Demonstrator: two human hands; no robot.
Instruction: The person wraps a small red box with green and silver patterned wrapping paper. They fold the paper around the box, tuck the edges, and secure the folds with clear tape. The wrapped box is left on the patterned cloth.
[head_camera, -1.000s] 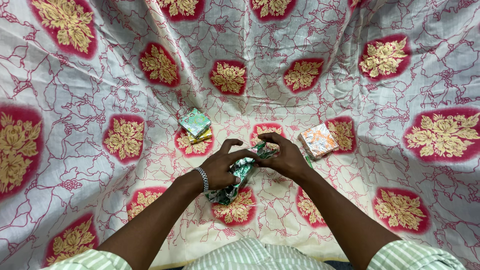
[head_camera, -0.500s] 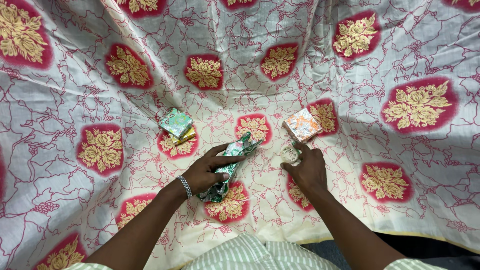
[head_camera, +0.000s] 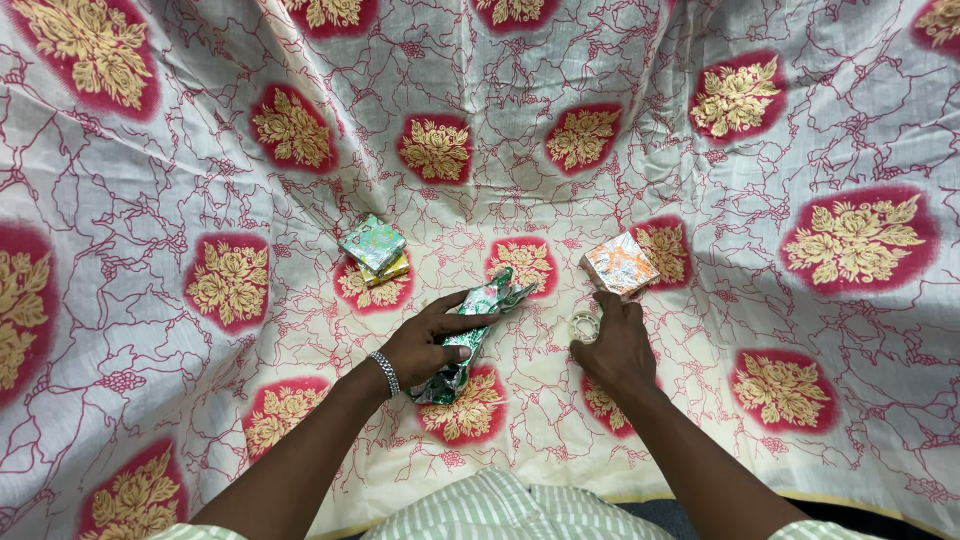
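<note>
Head view: the left hand (head_camera: 425, 345) pins a crinkled green foil-wrapped parcel (head_camera: 468, 335) to the flower-printed red and cream cloth (head_camera: 200, 190). The right hand (head_camera: 615, 345), fingers loose, touches a small clear tape roll (head_camera: 583, 324). Taping seems in hand; it needs a strip pulled free.

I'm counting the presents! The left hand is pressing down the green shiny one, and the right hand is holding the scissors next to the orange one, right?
Nearly. The right hand is on a small roll of clear tape, not scissors; no scissors show in the head view. The rest is right: the left hand presses the green shiny parcel, and the orange parcel lies just beyond the tape.
</note>
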